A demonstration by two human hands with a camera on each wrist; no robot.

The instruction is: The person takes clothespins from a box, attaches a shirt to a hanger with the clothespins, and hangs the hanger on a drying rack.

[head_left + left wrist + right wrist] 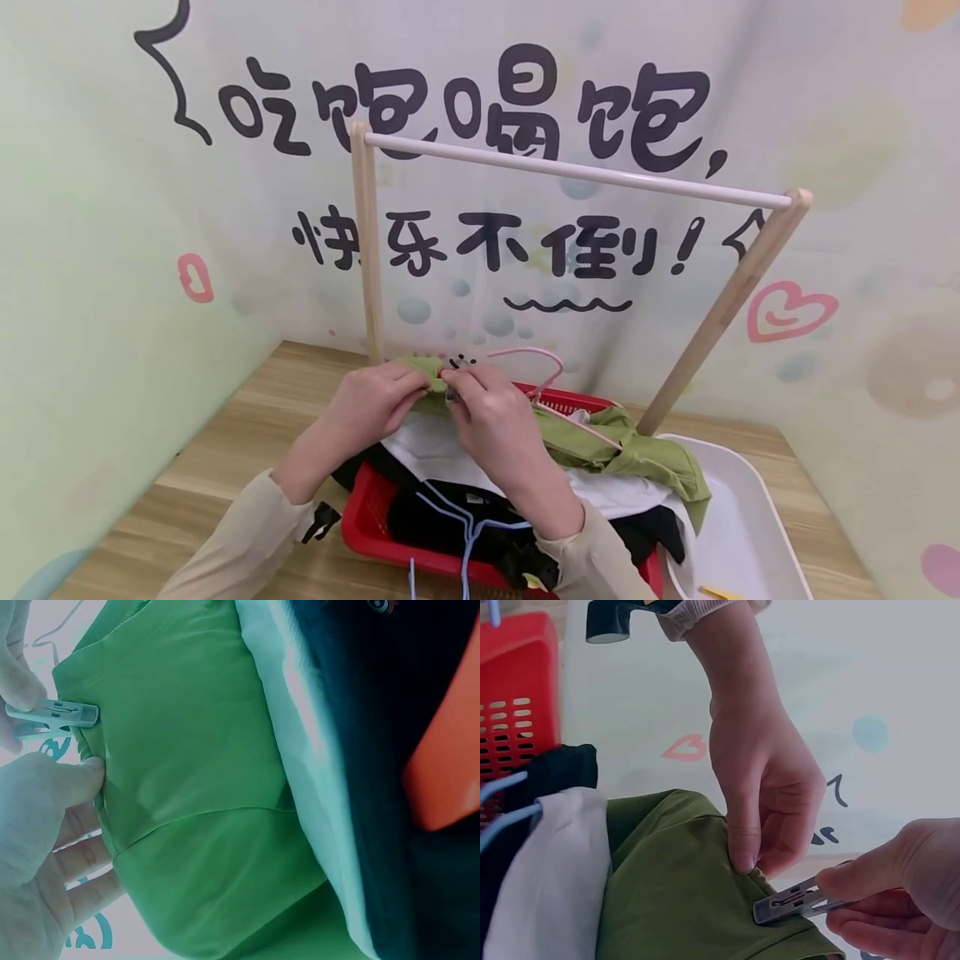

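Note:
A green garment (577,440) lies over white and black clothing, with a pink hanger (557,367) at it. My left hand (367,410) pinches the garment's edge between thumb and fingers, as the left wrist view shows up close. Beside it my right hand (501,421) holds a grey clothespin (786,903) by its handle end. The clothespin's tip overlaps the edge of the green cloth, close to my left thumb and fingers. In the head view my right hand's fingers largely cover the clothespin.
Under the clothes stands a red basket (367,521), with blue hangers (469,537) at its near side. A white tray (738,492) sits to the right. Behind rises a wooden rack with a white crossbar (577,171), in front of a printed wall.

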